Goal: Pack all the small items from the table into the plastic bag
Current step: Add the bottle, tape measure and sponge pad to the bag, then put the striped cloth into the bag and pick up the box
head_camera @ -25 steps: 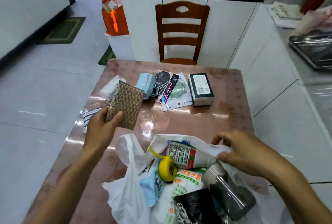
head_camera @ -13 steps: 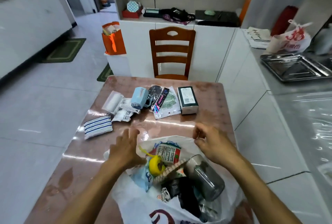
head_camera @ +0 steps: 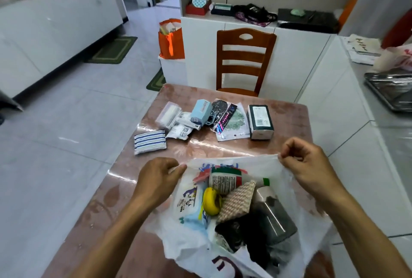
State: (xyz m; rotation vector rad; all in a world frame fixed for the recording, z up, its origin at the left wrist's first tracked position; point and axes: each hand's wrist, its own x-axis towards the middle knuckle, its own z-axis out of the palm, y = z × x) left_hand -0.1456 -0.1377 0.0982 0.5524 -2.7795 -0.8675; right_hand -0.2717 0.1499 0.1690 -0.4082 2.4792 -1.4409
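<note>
On table [head_camera: 287, 121], both hands' fingers [head_camera: 287, 151] pinch plastic bag [head_camera: 267, 166] rim.

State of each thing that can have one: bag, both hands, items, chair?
Bag: mouth held open, partly filled.
Left hand: pinching bag rim.
Right hand: pinching bag rim.
Woven pouch: inside bag.
Striped cloth: on table, unpacked.
Green box: on table, unpacked.
Chair: empty.

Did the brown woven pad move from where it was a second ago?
Yes. The woven pad went from above the table, in the left hand, down into the bag.
</note>
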